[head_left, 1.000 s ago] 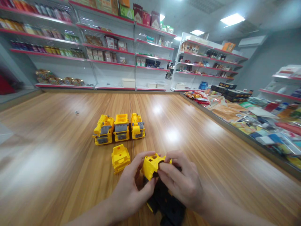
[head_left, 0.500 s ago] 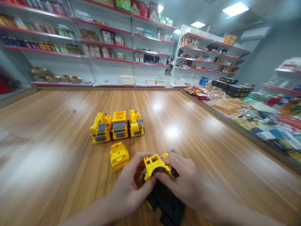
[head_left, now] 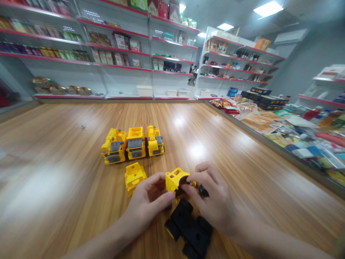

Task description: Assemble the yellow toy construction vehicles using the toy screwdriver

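Between my two hands is a yellow toy truck body (head_left: 173,180) with window openings and a dark curved hollow. My left hand (head_left: 149,198) pinches its left side between thumb and fingers. The fingers of my right hand (head_left: 214,196) grip its right end, where a small black part (head_left: 203,191) shows under the palm. Just below my hands, a black toy chassis with wheels (head_left: 190,228) rests on the table. To the left of my left hand sits a separate yellow toy body piece (head_left: 134,177).
Three yellow toy trucks stand in a row farther back: a left one (head_left: 114,145), a dump truck (head_left: 136,142) and a right one (head_left: 155,140). A tiny grey piece (head_left: 82,127) lies on the wooden table (head_left: 67,162). Packaged goods (head_left: 261,122) fill the display at right.
The yellow truck body has turned in my hands, showing more of its dark hollow. My right hand has shifted slightly up and right, uncovering more of the black chassis.
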Motion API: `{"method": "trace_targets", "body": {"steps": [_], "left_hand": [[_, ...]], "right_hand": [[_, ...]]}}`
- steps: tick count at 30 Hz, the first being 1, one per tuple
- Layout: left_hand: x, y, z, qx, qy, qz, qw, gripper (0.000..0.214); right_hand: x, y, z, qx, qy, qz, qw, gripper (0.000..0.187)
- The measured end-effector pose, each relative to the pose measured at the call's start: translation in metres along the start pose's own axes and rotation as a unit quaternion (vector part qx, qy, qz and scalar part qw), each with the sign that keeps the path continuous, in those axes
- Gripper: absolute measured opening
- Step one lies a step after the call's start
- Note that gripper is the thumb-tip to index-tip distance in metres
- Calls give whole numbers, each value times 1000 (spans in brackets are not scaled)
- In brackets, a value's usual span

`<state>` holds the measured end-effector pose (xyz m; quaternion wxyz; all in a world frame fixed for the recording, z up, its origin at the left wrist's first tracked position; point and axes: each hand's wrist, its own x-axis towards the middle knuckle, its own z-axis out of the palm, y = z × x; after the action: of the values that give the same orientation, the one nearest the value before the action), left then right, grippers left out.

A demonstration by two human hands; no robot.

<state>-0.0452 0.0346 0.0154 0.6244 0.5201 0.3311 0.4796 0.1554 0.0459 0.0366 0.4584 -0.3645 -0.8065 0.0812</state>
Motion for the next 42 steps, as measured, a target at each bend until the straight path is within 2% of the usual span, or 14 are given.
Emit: {"method": "trace_targets", "body": {"steps": [2, 5, 7, 10, 14, 17, 21, 23, 26, 29, 34, 37, 42], "left_hand": [[2, -2, -4, -26, -7, -8, 1000, 26], [4, -8, -8, -73, -14, -17, 997, 30], [5, -12, -10, -76, -23, -25, 997, 33], [5, -14, -12, -45, -22, -17, 999, 33], [4, -8, -11, 42, -33, 27, 998, 33], [5, -4, -9, 94, -38, 51, 994, 31], [4, -6, -10, 116, -21, 53, 992, 33], [4, -8, -10, 96, 3, 46, 994, 34], [2, -11, -9, 11, 36, 4, 999, 29], [1, -11, -7, -48, 33, -24, 998, 21], [1, -10, -5, -63, 32, -14, 997, 14], [1, -10, -6, -72, 18, -21, 997, 27], [0, -3, -2, -20, -4, 1, 1000, 34]], "right_hand": [[-1, 3, -1, 3, -25, -18, 1000, 17], [-2, 7, -1, -6, -59, -36, 998, 30], [-2, 8, -1, -16, -62, -42, 997, 32], [0, 8, -2, -4, -62, -66, 996, 32], [3, 9, -7, 23, -67, -88, 994, 24], [7, 6, -12, 5, -76, -112, 991, 23], [12, 1, -13, -24, -76, -160, 984, 23], [12, -1, -12, -22, -60, -162, 985, 22], [12, -1, -11, -8, -41, -148, 988, 22], [11, 0, -10, 1, -28, -132, 991, 25], [10, -1, -8, 10, -41, -142, 989, 24], [8, -1, -5, 12, -46, -143, 989, 23], [6, -1, -5, -5, -55, -129, 990, 26]]}}
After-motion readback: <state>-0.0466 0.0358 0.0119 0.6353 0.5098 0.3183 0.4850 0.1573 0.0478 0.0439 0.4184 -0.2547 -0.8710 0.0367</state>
